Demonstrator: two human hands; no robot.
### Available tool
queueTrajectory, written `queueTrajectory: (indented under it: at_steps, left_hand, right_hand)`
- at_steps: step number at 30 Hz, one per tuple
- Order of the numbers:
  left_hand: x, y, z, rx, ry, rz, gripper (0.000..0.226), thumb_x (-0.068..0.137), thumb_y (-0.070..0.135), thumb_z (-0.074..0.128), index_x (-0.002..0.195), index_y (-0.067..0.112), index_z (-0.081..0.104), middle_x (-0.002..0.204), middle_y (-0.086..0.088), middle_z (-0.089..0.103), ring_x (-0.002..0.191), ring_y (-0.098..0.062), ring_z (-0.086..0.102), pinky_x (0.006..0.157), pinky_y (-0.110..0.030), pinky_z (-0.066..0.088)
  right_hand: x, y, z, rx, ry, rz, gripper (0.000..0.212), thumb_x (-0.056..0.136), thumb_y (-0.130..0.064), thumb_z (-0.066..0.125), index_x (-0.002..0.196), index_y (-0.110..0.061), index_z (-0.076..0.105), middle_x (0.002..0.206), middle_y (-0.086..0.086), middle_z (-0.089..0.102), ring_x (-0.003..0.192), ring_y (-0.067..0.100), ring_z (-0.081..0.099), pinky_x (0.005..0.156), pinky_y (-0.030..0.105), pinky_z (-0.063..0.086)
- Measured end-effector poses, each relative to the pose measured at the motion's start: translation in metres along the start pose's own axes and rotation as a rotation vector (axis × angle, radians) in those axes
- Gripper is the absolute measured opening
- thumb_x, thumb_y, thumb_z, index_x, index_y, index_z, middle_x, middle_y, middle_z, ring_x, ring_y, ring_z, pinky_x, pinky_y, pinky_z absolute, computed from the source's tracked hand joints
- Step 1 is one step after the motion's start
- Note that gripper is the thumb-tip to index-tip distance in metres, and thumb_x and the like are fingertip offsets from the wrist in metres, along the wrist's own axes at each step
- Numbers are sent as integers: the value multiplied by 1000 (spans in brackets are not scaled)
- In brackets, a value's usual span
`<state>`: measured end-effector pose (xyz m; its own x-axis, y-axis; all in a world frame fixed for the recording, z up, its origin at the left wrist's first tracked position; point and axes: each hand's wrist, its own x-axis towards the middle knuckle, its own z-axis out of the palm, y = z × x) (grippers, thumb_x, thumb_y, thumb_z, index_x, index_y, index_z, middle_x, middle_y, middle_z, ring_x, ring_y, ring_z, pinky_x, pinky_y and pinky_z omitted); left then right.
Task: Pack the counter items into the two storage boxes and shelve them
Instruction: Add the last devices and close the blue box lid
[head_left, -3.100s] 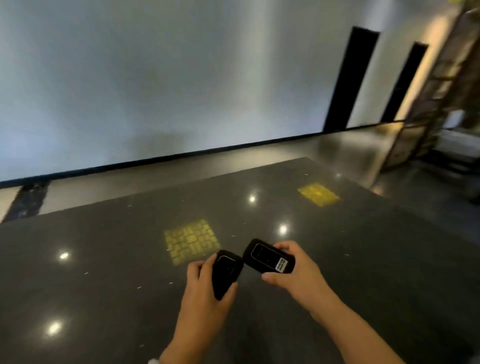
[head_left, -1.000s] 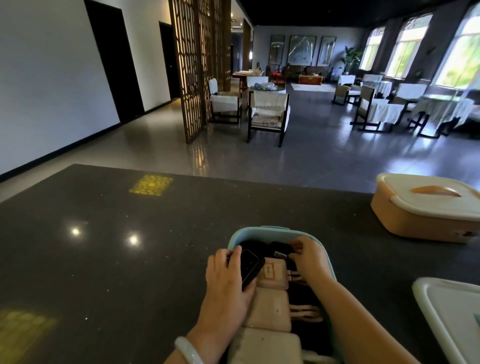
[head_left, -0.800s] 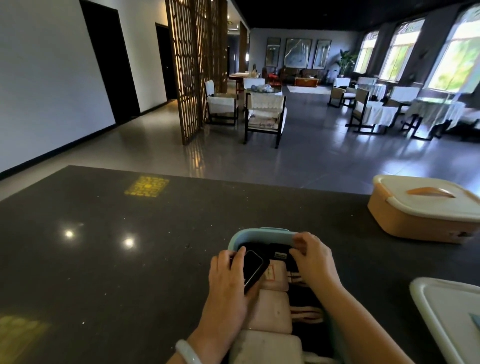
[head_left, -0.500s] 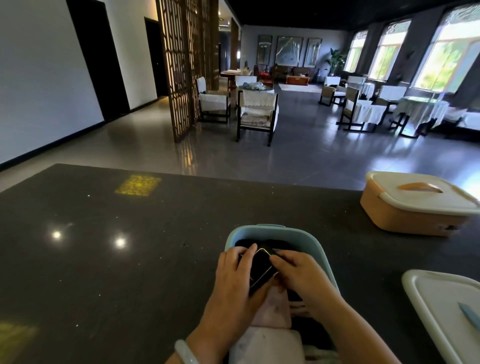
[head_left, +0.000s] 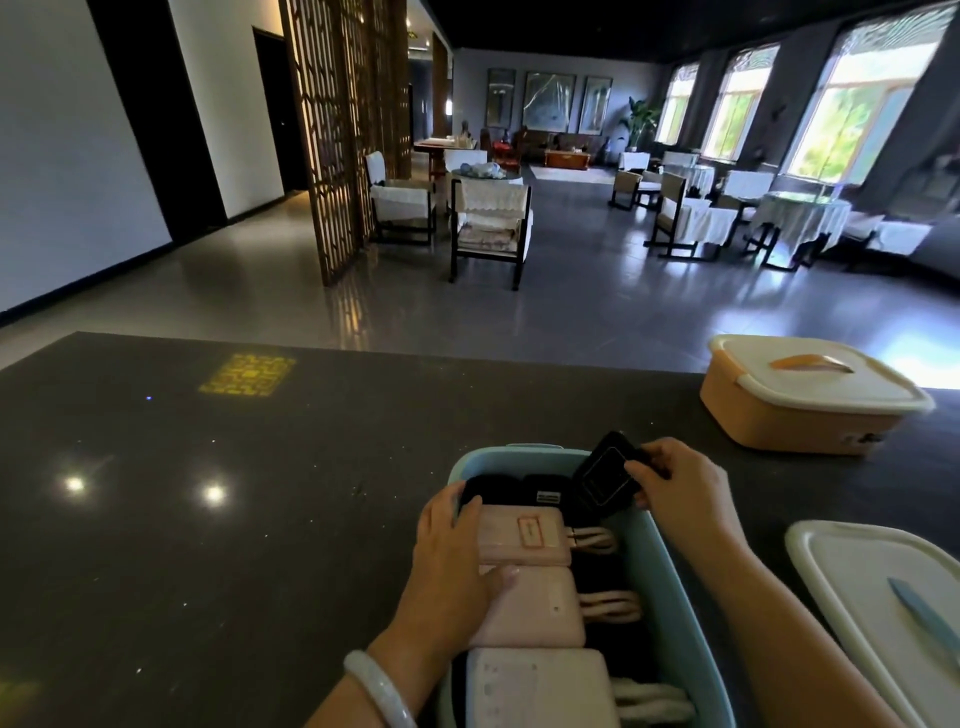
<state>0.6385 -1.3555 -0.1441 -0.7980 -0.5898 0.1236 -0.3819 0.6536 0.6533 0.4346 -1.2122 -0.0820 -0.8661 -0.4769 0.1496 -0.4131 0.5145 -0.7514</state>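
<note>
Two boxes sat on the dark counter (head_left: 260, 519): orange box (head_left: 800, 415), lidded, well beyond and to the right of the grip; blue box (head_left: 670, 587), open, directly under both hands. White lid (head_left: 857, 587) lay off to the right of the holding hand, near the wrist. Packed already along the box's left side: pink and white power banks (head_left: 524, 597) in a row, cables coiled beside them. Left hand (head_left: 457, 551) rested on the pink packs, fingers loosely curved over their left edge, thumb on top, steadying rather than gripping. Right hand (head_left: 680, 488) pinched the black device (head_left: 605, 475) by its right edge, fingers curled round it, tilted on end above the far right corner of the box, lower end seemingly touching the black items (head_left: 498, 486) already inside. Probably best done by rotating the device flat or on edge to match its neighbours, sliding it down into the free far corner, keeping the left hand pressing the row aside so nothing shifts, and releasing only once seated below the rim so the lid could close.
</note>
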Motion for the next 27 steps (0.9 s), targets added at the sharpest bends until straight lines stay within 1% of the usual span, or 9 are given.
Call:
queueTrajectory:
  at_steps: [2, 4, 6, 8, 9, 13, 20, 24, 27]
  left_hand:
    - [0, -2, 1, -53, 10, -1, 78, 85, 36, 70, 150, 22, 27, 155, 14, 0, 141, -5, -2, 115, -25, 7]
    - [0, -3, 1, -91, 22, 11, 74, 85, 33, 70, 147, 20, 31, 155, 14, 1, 141, -4, -1, 115, -24, 9]
    - [-1, -3, 1, -89, 35, 41, 69, 85, 36, 70, 144, 21, 36, 154, 13, 3, 140, -5, 1, 113, -23, 11]
    - [-2, -2, -1, -91, 50, 69, 67, 84, 41, 69, 141, 22, 39, 152, 14, 6, 140, -6, 4, 112, -23, 12]
    - [-3, -1, -1, -97, 55, 75, 67, 84, 43, 69, 140, 22, 40, 151, 16, 6, 140, -7, 6, 113, -23, 14]
    - [-3, -1, -2, -124, 31, 55, 72, 80, 46, 70, 141, 22, 38, 149, 21, 3, 139, -6, 11, 115, -26, 20]
    - [-2, -3, -1, -121, 15, 40, 70, 83, 40, 70, 142, 24, 37, 151, 21, 2, 138, -7, 15, 112, -24, 21]
    - [-3, -2, 2, -86, 32, 54, 65, 83, 39, 71, 138, 22, 41, 151, 20, 1, 138, -9, 16, 108, -19, 18]
    - [-2, -3, 3, -52, 38, 72, 57, 84, 39, 70, 133, 20, 48, 152, 17, 2, 138, -11, 18, 106, -17, 20]
  right_hand:
    - [8, 4, 2, -134, 10, -39, 7, 88, -26, 65, 91, -26, 59, 77, -10, 62, 65, 0, 59, 49, 12, 37]
    - [15, 8, 8, -196, -11, -59, 8, 87, -27, 67, 91, -25, 60, 81, -8, 62, 70, 1, 57, 52, 14, 37]
    - [21, 14, 18, -257, -26, -83, 11, 86, -28, 68, 94, -22, 64, 91, -5, 59, 82, 7, 55, 64, 20, 41]
    - [24, 21, 28, -348, -29, -118, 17, 84, -31, 70, 98, -22, 67, 99, -5, 49, 96, 11, 43, 77, 25, 39]
    - [24, 23, 32, -370, -29, -128, 19, 83, -32, 71, 99, -23, 68, 100, -5, 44, 99, 12, 39, 80, 26, 38]
    - [22, 29, 39, -449, -61, -107, 25, 80, -36, 73, 103, -27, 70, 103, -6, 41, 98, 11, 32, 85, 28, 40]
    - [22, 26, 43, -552, -150, -68, 35, 83, -39, 69, 113, -22, 66, 113, 0, 55, 106, 16, 44, 87, 30, 44]
    - [24, 32, 46, -572, -139, -75, 37, 81, -42, 70, 111, -21, 66, 107, -1, 54, 100, 15, 44, 82, 28, 44]
    - [26, 36, 48, -578, -139, -91, 37, 80, -41, 72, 110, -21, 66, 99, -5, 48, 93, 11, 38, 76, 25, 40]
